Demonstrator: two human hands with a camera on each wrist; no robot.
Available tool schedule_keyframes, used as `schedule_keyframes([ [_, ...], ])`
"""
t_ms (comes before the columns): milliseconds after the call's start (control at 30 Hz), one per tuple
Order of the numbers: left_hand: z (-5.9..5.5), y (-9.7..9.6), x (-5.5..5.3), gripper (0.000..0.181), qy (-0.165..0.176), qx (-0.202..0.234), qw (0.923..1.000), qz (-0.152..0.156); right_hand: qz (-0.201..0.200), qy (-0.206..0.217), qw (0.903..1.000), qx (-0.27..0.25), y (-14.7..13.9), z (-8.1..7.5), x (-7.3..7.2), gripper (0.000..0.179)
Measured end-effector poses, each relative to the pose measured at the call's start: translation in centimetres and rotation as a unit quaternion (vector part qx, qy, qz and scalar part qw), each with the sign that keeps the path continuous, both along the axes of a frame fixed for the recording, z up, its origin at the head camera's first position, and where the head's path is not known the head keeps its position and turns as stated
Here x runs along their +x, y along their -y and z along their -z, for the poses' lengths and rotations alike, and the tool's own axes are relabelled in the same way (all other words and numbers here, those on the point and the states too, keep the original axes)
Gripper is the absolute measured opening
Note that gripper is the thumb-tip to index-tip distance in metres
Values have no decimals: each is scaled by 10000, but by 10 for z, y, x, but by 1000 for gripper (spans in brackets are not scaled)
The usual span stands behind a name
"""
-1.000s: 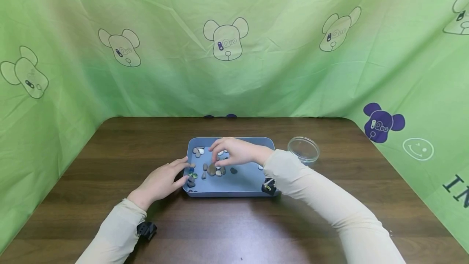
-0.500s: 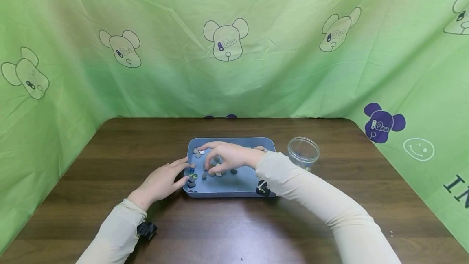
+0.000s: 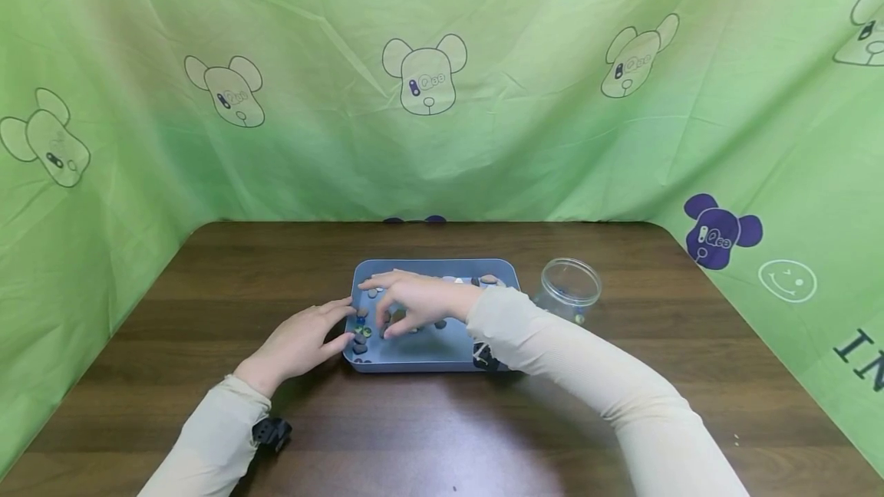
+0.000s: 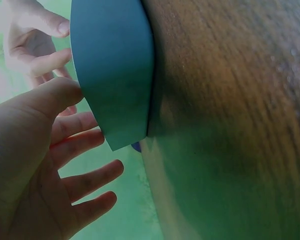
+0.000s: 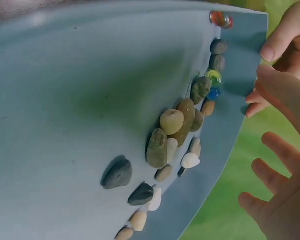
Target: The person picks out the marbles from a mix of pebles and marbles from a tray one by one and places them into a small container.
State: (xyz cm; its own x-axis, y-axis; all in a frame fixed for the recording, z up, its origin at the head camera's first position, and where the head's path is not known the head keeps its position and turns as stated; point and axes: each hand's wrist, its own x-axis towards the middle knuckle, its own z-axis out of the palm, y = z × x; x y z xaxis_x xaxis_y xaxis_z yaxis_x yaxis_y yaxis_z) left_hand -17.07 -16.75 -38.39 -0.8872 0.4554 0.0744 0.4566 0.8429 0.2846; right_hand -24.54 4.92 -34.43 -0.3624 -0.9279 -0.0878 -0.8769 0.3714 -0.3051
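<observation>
A shallow blue tray [image 3: 435, 366] holds several pebbles and glass marbles. My right hand [image 3: 421, 302] hovers over its left half, fingers spread and bent, with nothing visible between them. Below it in the right wrist view lie a cream pebble [image 5: 171, 122], a flat brown pebble [image 5: 185, 122] and a dark grey pebble [image 5: 117, 173]. Along the tray's left side are a yellow-green marble [image 5: 214, 77], a blue marble [image 5: 214, 93] and orange-red marbles [image 5: 221, 19]. My left hand [image 3: 293, 343] touches the tray's left rim with relaxed fingers; its outer fingers stand apart from the wall in the left wrist view.
Right of the tray stands a clear round jar [image 3: 572, 282] without a lid, with a few marbles [image 3: 578, 318] low inside. The brown wooden table [image 3: 387, 436] reaches back to a green printed curtain [image 3: 428, 159].
My right hand has moved left across the tray, uncovering pebbles at the tray's back right. The left hand stays at the left rim.
</observation>
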Motion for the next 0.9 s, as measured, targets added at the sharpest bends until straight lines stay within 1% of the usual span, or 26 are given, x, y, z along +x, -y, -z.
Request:
schedule_keyframes([
  [233,-1,1,1,50,38,-14,10000,-64,4,-124,9998,124,10,0,-2,10],
  [333,0,1,1,51,76,-13,9999,-78,-24,-115,9997,216,13,2,-4,10],
  [567,1,2,0,50,52,-22,10000,-61,-204,56,9994,282,20,5,-6,12],
  [733,0,2,0,48,42,6,10000,-43,-346,87,9990,285,24,8,-7,11],
  [900,1,2,-1,48,10,35,10000,-36,-403,291,9981,352,28,7,-7,11],
])
